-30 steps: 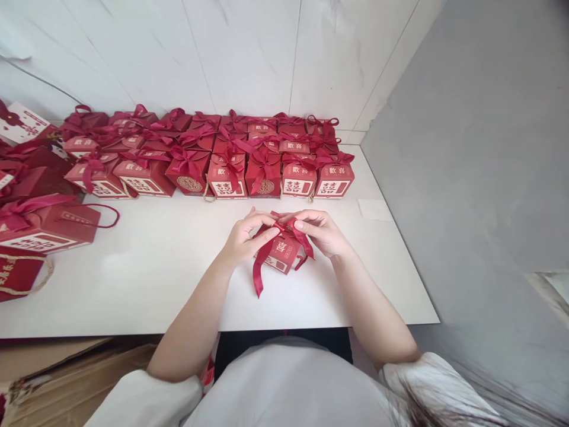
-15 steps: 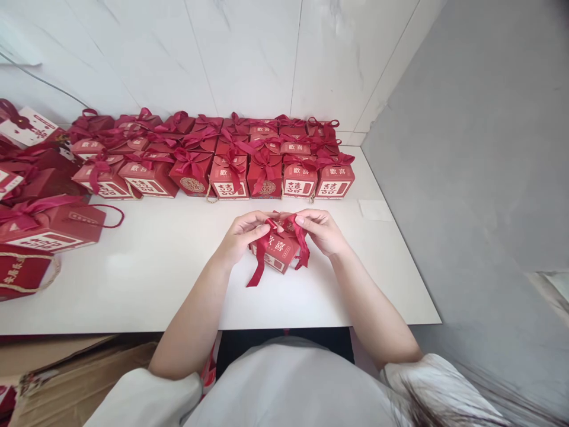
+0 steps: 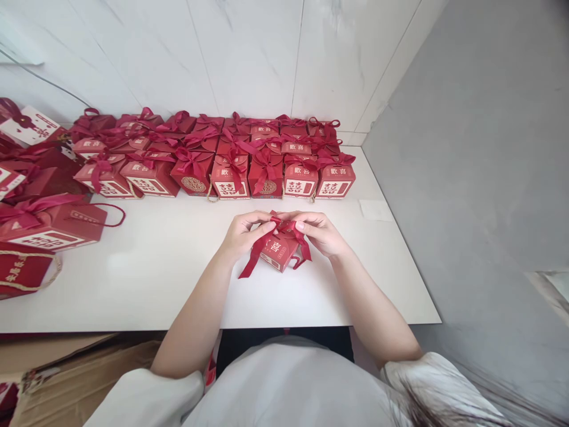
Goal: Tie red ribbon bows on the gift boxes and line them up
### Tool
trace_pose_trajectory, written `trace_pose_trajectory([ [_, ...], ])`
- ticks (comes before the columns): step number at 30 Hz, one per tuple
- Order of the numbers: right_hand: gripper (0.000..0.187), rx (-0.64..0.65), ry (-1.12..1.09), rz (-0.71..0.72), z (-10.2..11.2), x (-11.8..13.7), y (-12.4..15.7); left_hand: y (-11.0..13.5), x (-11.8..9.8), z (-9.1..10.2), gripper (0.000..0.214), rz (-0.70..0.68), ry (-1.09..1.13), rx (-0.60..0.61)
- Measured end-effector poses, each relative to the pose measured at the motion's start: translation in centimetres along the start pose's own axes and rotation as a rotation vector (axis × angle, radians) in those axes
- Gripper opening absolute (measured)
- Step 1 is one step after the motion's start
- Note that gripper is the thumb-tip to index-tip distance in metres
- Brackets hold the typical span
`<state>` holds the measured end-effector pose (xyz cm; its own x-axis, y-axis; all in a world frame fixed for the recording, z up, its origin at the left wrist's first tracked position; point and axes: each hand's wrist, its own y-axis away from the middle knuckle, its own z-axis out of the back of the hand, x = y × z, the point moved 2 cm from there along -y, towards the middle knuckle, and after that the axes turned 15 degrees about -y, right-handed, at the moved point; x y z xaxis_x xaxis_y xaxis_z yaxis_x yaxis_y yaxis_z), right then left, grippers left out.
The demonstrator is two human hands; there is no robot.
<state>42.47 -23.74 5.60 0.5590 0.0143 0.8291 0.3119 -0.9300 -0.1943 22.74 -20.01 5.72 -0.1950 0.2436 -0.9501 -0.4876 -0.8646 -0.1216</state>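
On the white table [image 3: 155, 284], near the front edge and a little right of the middle: a small red box [image 3: 276, 254], tilted, with one lower corner turned toward the body and a white panel with a red character on the near face. Over the top of the box, a dark red ribbon [image 3: 249, 262], partly tied, with one long tail hanging down to the left onto the tabletop and a short loop drooping at the right side. Left hand [image 3: 242, 234] closed, thumb and forefinger pinched on the ribbon at the top left of the box. Right hand [image 3: 322, 232] closed likewise, fingertips pinched on the ribbon at the top right, nearly touching the left fingertips above the lid. Both forearms bare, resting across the front edge of the table. Further back, against the pale tiled wall [image 3: 249, 53], rows of finished red boxes [image 3: 231, 175] with bows, packed side by side. At the far left, larger red boxes [image 3: 53, 228] with cord handles. To the right of the hands, well apart, a small white paper slip [image 3: 376, 209] flat on the table. Below the table edge at the left, a brown cardboard carton [image 3: 66, 367].
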Motion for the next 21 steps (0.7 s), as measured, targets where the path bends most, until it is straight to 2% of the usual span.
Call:
trace_pose_trajectory([
  [4, 0.017, 0.033, 0.042, 0.022, 0.8, -0.2, 0.1, 0.0, 0.2, -0.3, 0.019, 0.023, 0.019, -0.026],
  [8, 0.018, 0.234, 0.187, 0.049, 0.9, 0.2, 0.2, -0.1, 0.1, -0.9, 0.024, 0.036, 0.019, -0.033],
  [10, 0.02, 0.276, 0.262, 0.036, 0.8, 0.4, 0.2, 0.0, 0.0, -1.1, 0.023, 0.029, 0.015, -0.021],
  [13, 0.021, 0.168, 0.275, 0.031, 0.8, 0.3, 0.1, 0.2, -0.4, -1.3, 0.02, 0.006, 0.0, 0.007],
  [18, 0.016, -0.073, 0.128, 0.06, 0.8, -0.4, 0.1, 0.4, -0.7, -1.0, 0.024, -0.029, 0.017, 0.096],
  [21, 0.018, -0.113, 0.101, 0.055, 0.6, -0.5, 0.1, 0.4, -0.6, -0.8, 0.028, 0.0, 0.005, 0.103],
])
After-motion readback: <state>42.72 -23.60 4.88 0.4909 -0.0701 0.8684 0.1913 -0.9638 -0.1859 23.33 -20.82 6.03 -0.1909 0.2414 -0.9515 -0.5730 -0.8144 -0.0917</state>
